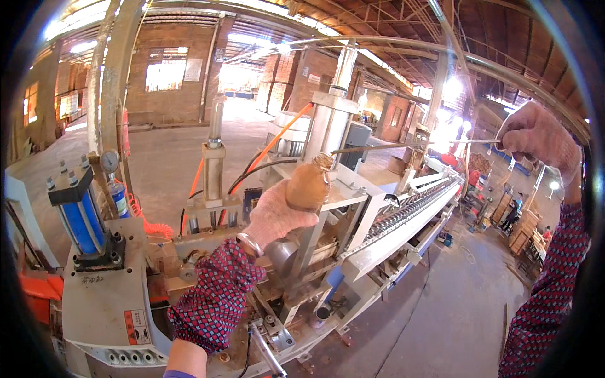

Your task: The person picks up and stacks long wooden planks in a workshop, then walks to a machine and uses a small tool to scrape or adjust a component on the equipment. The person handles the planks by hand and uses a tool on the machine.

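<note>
Pink work gloves cover both hands, with red-and-dark patterned sleeves on the forearms. Near the middle, my left hand [277, 217] is closed around a small bottle with a clear, ridged neck [323, 160] pointing up. Brown colouring shows below the neck; whether it is the contents or a stain on the glove is unclear. High at the right, my right hand [541, 135] pinches one end of a long thin rod [469, 142]. The rod runs level to the left, its darker, brown end just above and beside the bottle's mouth.
Beneath my hands stands a long machine with a roller chain track [403, 220] reaching away right. Upright metal cylinders [329, 126] rise behind the bottle. A blue cylinder block [82, 217] and pressure gauge [109, 161] stand left. Concrete floor [435, 315] lies right; people and stacked wood are farther off.
</note>
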### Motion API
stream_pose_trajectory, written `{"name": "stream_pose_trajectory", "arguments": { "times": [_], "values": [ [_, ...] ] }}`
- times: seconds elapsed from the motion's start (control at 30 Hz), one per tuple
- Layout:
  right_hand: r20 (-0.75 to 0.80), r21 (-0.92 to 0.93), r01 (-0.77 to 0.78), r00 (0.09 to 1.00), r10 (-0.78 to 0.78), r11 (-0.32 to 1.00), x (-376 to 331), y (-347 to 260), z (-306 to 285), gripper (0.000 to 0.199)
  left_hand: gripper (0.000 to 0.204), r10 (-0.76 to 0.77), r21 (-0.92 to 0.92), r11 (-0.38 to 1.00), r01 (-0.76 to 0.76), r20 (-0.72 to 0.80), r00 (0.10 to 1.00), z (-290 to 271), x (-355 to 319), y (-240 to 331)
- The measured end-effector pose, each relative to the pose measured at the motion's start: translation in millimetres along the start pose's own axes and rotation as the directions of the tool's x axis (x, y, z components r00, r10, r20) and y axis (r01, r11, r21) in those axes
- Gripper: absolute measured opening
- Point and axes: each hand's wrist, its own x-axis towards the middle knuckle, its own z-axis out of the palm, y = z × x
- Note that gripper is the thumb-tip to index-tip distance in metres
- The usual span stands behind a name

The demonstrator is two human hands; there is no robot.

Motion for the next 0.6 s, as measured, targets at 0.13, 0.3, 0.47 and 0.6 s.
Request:
{"name": "stream_pose_trajectory", "arguments": {
  "times": [0.13,0.3,0.47,0.6],
  "values": [
    [0.068,-0.046,-0.020,0.997,0.023,0.999,4,-15,11,0.029,0.069,-0.036,0.044,0.998,0.036,-0.018,0.999,0,-17,8],
    [0.019,-0.047,-0.093,0.995,0.094,0.995,-9,-21,13,0.023,0.075,-0.071,0.002,0.998,0.071,0.033,0.997,10,-33,-3],
    [-0.054,0.004,-0.014,0.998,0.014,1.000,-7,-25,37,0.020,0.073,-0.106,0.044,0.993,0.107,-0.031,0.994,-1,-63,-10],
    [0.216,0.020,-0.045,0.976,0.040,0.999,-8,-46,32,0.017,0.073,-0.086,0.055,0.995,0.086,0.004,0.996,6,-75,2]
  ]
}}
